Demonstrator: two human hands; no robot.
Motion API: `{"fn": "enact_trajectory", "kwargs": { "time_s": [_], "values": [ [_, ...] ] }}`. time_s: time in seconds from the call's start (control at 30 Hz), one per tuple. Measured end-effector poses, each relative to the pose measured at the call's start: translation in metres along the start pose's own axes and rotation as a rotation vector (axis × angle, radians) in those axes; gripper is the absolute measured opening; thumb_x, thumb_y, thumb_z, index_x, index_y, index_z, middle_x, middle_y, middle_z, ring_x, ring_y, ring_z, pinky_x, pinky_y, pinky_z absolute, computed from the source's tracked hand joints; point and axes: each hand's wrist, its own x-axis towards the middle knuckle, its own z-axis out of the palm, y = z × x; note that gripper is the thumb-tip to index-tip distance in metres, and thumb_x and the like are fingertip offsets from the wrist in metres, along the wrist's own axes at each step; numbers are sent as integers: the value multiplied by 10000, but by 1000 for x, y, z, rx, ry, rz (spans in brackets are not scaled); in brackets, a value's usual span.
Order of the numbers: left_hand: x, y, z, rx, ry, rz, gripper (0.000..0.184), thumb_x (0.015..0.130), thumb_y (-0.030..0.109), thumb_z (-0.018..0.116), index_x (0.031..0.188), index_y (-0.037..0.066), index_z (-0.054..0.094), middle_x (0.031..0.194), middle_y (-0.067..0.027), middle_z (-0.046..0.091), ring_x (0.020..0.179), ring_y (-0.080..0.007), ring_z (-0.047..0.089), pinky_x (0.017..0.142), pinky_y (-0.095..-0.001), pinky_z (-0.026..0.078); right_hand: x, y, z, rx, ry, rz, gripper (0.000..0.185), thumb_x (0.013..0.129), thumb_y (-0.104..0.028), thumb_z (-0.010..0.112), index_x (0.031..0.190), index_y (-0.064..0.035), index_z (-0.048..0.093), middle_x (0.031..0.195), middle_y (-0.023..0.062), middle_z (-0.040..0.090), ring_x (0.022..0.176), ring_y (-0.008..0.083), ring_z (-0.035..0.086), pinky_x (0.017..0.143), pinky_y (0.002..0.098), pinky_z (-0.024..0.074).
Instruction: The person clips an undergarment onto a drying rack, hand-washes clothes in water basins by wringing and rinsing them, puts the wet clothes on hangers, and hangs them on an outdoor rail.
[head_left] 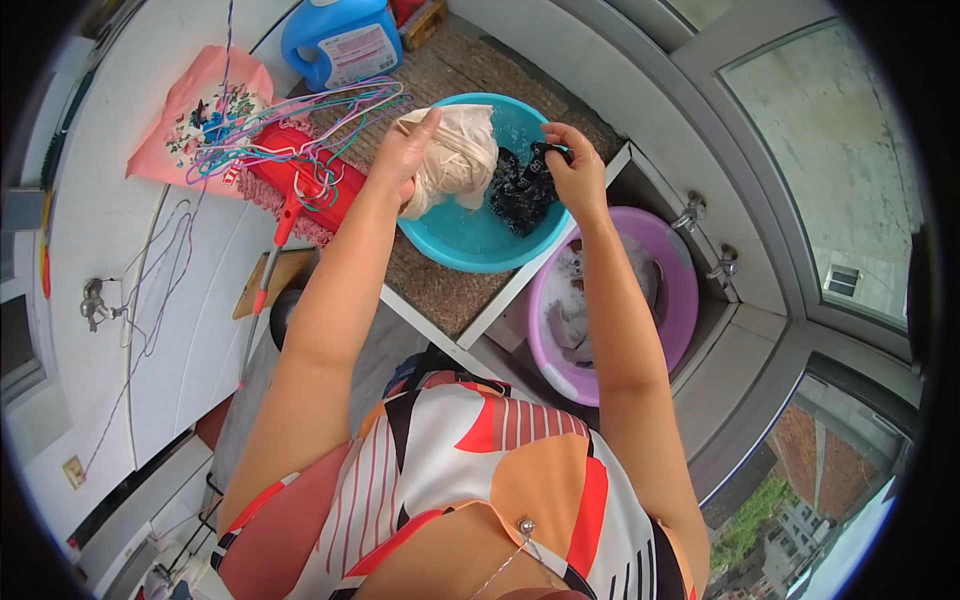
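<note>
My left hand (405, 160) is closed on a bunched cream cloth (455, 160), the thumb lying over its edge. The cloth hangs over the left side of a turquoise basin (450, 240) with water in it. On the basin's right side, my right hand (575, 172) pinches a black cloth (525, 195) with small pale marks. Most of that black cloth lies in the water. Whether the cream cloth touches the water I cannot tell.
A purple tub (682, 290) with sudsy laundry sits in the sink at right, below two taps (690, 210). Left of the basin lie tangled hangers (340, 100), a red mop (330, 190) and a pink bag (225, 80). A blue detergent jug (345, 45) stands behind.
</note>
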Motion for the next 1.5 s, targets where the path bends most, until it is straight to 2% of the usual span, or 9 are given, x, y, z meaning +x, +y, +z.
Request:
{"fn": "enact_trajectory", "kwargs": {
  "time_s": [0.13, 0.37, 0.47, 0.67, 0.77, 1.0, 1.2, 1.33, 1.5],
  "values": [
    [9, -42, -5, 1079, 95, 449, 515, 770, 76, 661, 1252, 84, 481, 1165, -128, 509, 1050, -293, 545, 868, -378, 464, -29, 25, 47, -509, -264, 25, 518, 737, -71, 604, 1230, -205, 517, 1248, 121, 509, 1062, 321, 541, 828, 412, 482],
    [37, -141, -34, 1766, 80, 440, 435, 874, 164, 450, 1303, 231, 475, 1348, -123, 407, 1103, -335, 503, 929, -411, 428, -57, 67, 100, -975, -465, -14, 564, 807, -143, 576, 1329, -245, 390, 1396, 193, 333, 1214, 391, 420, 930, 504, 410],
    [29, -96, -14, 1647, 40, 194, 369, 884, 164, 437, 1222, 245, 562, 1245, -122, 509, 1070, -342, 521, 904, -431, 439, -16, 24, 71, -876, -752, 211, 538, 809, -105, 564, 1311, -239, 427, 1396, 185, 351, 1140, 397, 495, 904, 477, 442],
    [-9, -7, 18, 1595, 37, 442, 306, 867, 129, 464, 1123, 82, 625, 1026, -131, 627, 921, -307, 611, 805, -415, 482, 26, -20, -1, -296, -517, 78, 415, 672, -87, 721, 1078, -113, 633, 918, 128, 641, 904, 224, 610, 823, 333, 477],
    [-23, 42, 30, 751, -274, 217, 321, 837, 20, 433, 1102, 0, 614, 1071, -102, 619, 974, -130, 589, 822, -256, 474, 40, -89, -42, -90, -473, 6, 389, 677, -65, 699, 1061, -75, 634, 909, 76, 643, 838, 174, 605, 792, 297, 475],
    [-75, 119, 86, 259, -382, 566, 307, 877, 7, 387, 1116, -46, 573, 1068, -115, 615, 973, -155, 594, 871, -282, 476, 37, -174, -80, 130, -245, -316, 342, 687, -67, 674, 1027, -74, 647, 846, 50, 657, 756, 134, 610, 728, 277, 492],
    [-12, 70, 55, 431, -144, 418, 280, 875, 14, 467, 1135, -50, 550, 1071, -131, 612, 965, -185, 602, 852, -293, 480, 34, -113, -50, 73, -231, -160, 355, 674, -96, 684, 1026, -76, 647, 944, 101, 656, 888, 190, 622, 817, 298, 475],
    [44, -29, 9, 297, 159, 86, 586, 756, 156, 686, 1250, -40, 438, 1181, -181, 539, 1029, -246, 560, 848, -351, 471, 12, -25, 5, -82, -312, 74, 438, 670, -104, 686, 1102, -86, 618, 1031, 140, 630, 982, 278, 603, 879, 344, 461],
    [36, -107, -13, 986, 240, 5, 643, 774, 190, 662, 1305, 7, 349, 1247, -235, 498, 1130, -374, 510, 900, -414, 451, -36, 45, 81, -657, -496, 150, 496, 768, -94, 597, 1251, -133, 489, 1275, 150, 454, 1151, 331, 482, 938, 407, 447]
  ]
}}
